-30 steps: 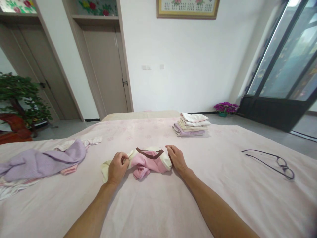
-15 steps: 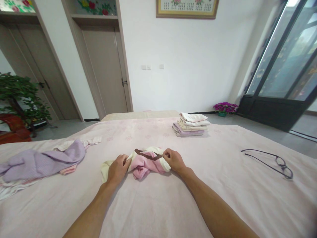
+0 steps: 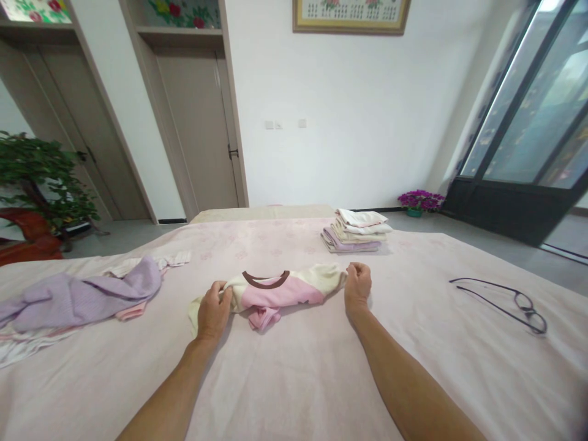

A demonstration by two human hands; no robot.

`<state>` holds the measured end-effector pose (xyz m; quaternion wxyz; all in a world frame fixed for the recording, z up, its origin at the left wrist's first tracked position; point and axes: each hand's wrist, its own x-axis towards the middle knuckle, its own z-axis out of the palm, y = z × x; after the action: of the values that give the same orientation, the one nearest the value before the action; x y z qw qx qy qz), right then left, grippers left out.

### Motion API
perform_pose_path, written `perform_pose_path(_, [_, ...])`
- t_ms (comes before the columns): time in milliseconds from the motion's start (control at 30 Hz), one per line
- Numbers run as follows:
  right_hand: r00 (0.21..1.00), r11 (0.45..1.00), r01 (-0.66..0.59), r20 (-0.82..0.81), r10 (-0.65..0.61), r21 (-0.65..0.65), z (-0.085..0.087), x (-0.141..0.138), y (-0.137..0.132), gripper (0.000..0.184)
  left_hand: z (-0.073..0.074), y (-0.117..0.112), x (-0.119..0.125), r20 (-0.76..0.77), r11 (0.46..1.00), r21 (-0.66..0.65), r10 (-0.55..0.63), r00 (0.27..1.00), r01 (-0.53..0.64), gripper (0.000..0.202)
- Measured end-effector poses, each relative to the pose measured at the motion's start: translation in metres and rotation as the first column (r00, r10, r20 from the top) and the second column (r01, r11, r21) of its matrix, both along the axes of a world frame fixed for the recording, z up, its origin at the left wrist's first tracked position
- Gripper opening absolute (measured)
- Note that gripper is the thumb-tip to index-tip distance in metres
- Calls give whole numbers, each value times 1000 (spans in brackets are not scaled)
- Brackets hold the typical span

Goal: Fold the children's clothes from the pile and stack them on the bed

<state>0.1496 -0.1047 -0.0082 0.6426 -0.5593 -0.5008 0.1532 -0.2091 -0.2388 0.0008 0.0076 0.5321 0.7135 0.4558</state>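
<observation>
A small pink and cream shirt [image 3: 285,294] with a brown neckband lies bunched on the pink bedspread [image 3: 294,380] in front of me. My left hand [image 3: 214,309] is closed on its cream left shoulder, and part of a cream sleeve shows beyond that hand. My right hand [image 3: 358,288] pinches the end of the other cream sleeve, pulled out to the right. The neckband curves at the far edge of the shirt. Below it, a pink fold of the shirt pokes out toward me.
A stack of folded clothes [image 3: 356,231] sits at the far side of the bed. To the left lies a loose heap with a lilac garment [image 3: 78,300] on top. Black-framed glasses [image 3: 514,300] rest on the right. Beyond the bed are a white wall and doors.
My right hand has moved from the neckband out to the right, drawing the sleeve straight. The neckband and pink front now lie more spread, while my left hand keeps its hold.
</observation>
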Motion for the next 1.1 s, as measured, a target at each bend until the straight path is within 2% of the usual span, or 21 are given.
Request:
perform_pose_path(67, [998,999,12,65,-15,37,3,-4,-4,35,-1,0,1,15,1000,-12,-14,1000,14,22])
perform_pose_path(133, [966,993,-89,251,66,81,6,-13,-9,37,-2,0,1,19,1000,-9,-28,999,28,22])
perform_pose_path(200, [868,973,-220,469,165,65,9,-21,-14,39,-2,0,0,4,999,-4,-49,999,49,23])
perform_pose_path(267, [756,965,-263,617,217,-17,11,-27,-19,38,-2,0,0,-26,998,-10,-65,998,65,24])
perform_pose_path(433, [515,961,-187,813,273,-205,20,-27,-27,26,0,3,-6,-150,994,-89,-71,986,58,23])
perform_pose_path(500, [454,955,-182,841,295,-236,25,-25,-27,18,0,4,-8,-127,992,-101,-90,988,77,23])
perform_pose_path(567, [456,954,-186,839,296,-236,30,-22,-25,14,1,4,-9,-14,993,-64,-100,995,99,25])
perform_pose_path(600, [487,955,-196,824,291,-221,33,-20,-23,14,3,3,-8,62,993,-34,-108,992,110,26])
perform_pose_path(667, [610,954,-240,736,294,-181,40,-18,-19,16,11,1,-7,206,990,46,-138,969,131,28])
perform_pose_path(767, [814,937,-334,468,343,-105,57,-16,-13,20,37,-3,-8,294,976,171,-179,939,133,30])
perform_pose_path(833, [865,921,-387,332,376,-34,76,-14,-13,22,62,-6,-12,275,969,220,-168,947,108,30])
perform_pose_path(967, [829,853,-520,265,492,42,131,-10,-27,25,124,-21,-21,226,946,319,-132,965,55,32])
perform_pose_path(1100, [768,763,-640,36,640,92,192,-1,-59,34,189,-54,-23,228,912,408,-73,971,-27,34])
